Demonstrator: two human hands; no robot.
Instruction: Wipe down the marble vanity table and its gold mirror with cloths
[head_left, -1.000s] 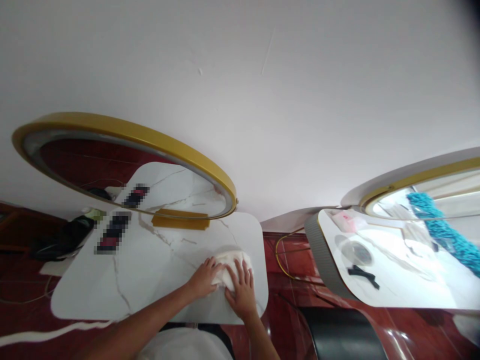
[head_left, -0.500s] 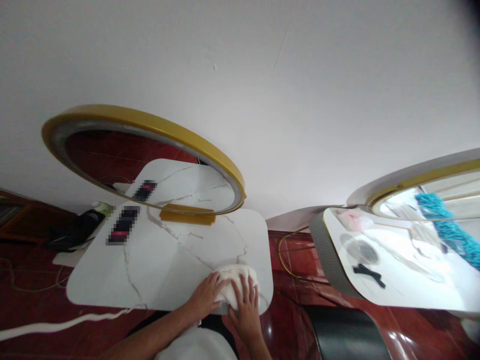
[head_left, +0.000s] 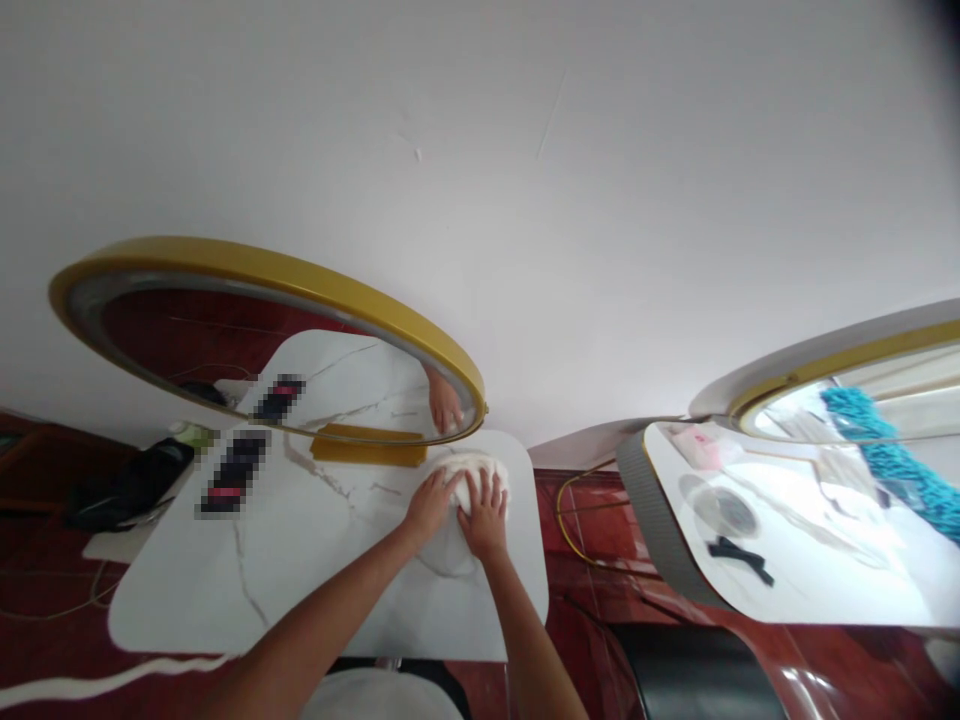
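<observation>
A folded white cloth (head_left: 474,470) lies on the white marble-patterned table (head_left: 330,570), near its back right corner. My right hand (head_left: 484,512) rests on top of the cloth, palm down, its fingers spread and pointing towards the wall. At the cloth's left side, my left hand (head_left: 435,503) lies against it with fingers stretched out over its edge. Both hands press on the cloth from above rather than lifting it. Part of the cloth is hidden under the hands.
A gold-framed round mirror (head_left: 315,280) stands behind the table on a gold base (head_left: 367,447). A pixelated dark object (head_left: 232,475) lies at the left. Across a gap stands a second table (head_left: 795,590) with a black strip (head_left: 741,560), a blue fluffy thing (head_left: 862,420) and a black seat (head_left: 697,670) near it.
Both hands have pushed the white cloth from the table's front right area towards the wall. The view has shifted slightly, and a hand now shows in the mirror.
</observation>
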